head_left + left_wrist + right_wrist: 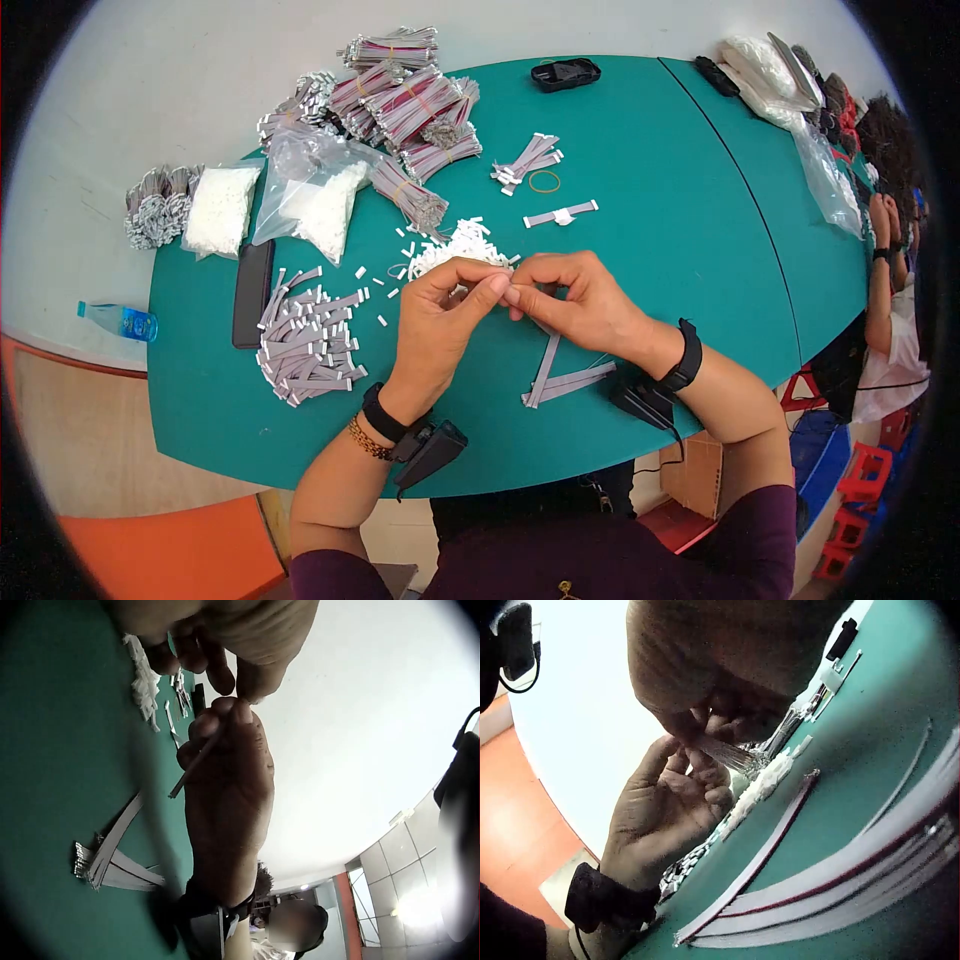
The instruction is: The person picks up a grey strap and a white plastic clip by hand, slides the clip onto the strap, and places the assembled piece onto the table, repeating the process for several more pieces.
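Over the table my left hand (440, 318) and right hand (590, 305) meet fingertip to fingertip. A short grey ribbon cable (196, 763) is pinched between the right thumb and fingers, one end sticking out along the palm. My left thumb and forefinger pinch right at its other end; what sits between those tips is hidden. Just beyond the hands lies a heap of small white connectors (462, 246). Loose ribbon cables (570, 382) lie below the right hand. Left of the left hand spreads a pile of cables with white ends (308, 340).
Cable bundles (410, 95) are stacked at the back, near bags of white pieces (325, 210). A black case (253, 295) lies at left. Farther right are a small cable stack (527, 163), a rubber band (544, 181), a single cable (560, 214) and a black object (566, 74).
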### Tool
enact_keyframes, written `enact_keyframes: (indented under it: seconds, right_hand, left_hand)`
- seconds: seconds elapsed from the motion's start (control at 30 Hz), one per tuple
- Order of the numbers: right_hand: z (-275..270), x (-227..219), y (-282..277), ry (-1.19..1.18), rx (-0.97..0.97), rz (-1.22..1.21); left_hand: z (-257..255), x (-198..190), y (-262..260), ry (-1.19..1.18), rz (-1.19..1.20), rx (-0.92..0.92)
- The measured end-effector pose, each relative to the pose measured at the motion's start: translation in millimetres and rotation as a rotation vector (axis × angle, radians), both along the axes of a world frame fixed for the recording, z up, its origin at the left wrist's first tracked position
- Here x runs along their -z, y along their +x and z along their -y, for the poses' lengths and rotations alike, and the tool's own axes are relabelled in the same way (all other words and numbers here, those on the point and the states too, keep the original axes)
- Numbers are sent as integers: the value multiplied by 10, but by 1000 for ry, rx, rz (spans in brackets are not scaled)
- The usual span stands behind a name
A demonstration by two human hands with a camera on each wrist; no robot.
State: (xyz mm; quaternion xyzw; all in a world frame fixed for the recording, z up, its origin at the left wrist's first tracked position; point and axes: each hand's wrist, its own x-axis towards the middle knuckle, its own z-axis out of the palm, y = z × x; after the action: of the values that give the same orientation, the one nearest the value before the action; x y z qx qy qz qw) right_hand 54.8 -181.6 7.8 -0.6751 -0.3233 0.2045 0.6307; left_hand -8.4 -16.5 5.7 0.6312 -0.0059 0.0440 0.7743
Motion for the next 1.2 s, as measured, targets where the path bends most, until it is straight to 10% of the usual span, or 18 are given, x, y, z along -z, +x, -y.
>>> enact_keyframes:
  seconds: [0.53,0.77,1.2]
  right_hand:
    - [49,-63,45,-31,92,-139]
    - [49,-79,69,-30,126,-161]
    - [44,-16,83,-26,108,-108]
  left_hand:
    - [-111,21,102,282,80,-188]
    - [-295,23,150,1048,267,-226]
    - [-207,147,151,1198,303,-194]
